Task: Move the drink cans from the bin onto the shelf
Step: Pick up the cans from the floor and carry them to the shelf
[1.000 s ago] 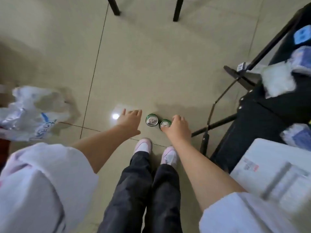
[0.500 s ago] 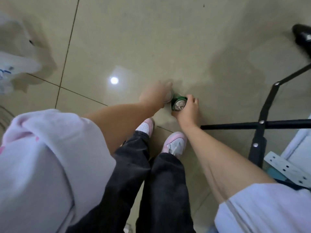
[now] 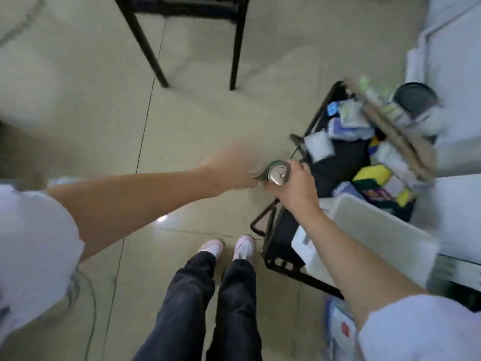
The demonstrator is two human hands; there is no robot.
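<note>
Near the frame's middle, both cans are now lifted off the floor: right hand (image 3: 294,183) clamps the green can (image 3: 277,173), left hand (image 3: 229,173) wraps a blurred can (image 3: 254,171); the rack (image 3: 335,162) at right is next, I think.

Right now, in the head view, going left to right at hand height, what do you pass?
Left sleeve → left hand → green can → right hand → black rack → yellow sponge

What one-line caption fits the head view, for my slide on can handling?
Each hand, right hand and blurred left hand, carries a green drink can above the tiled floor toward a cluttered black shelf rack.
</note>
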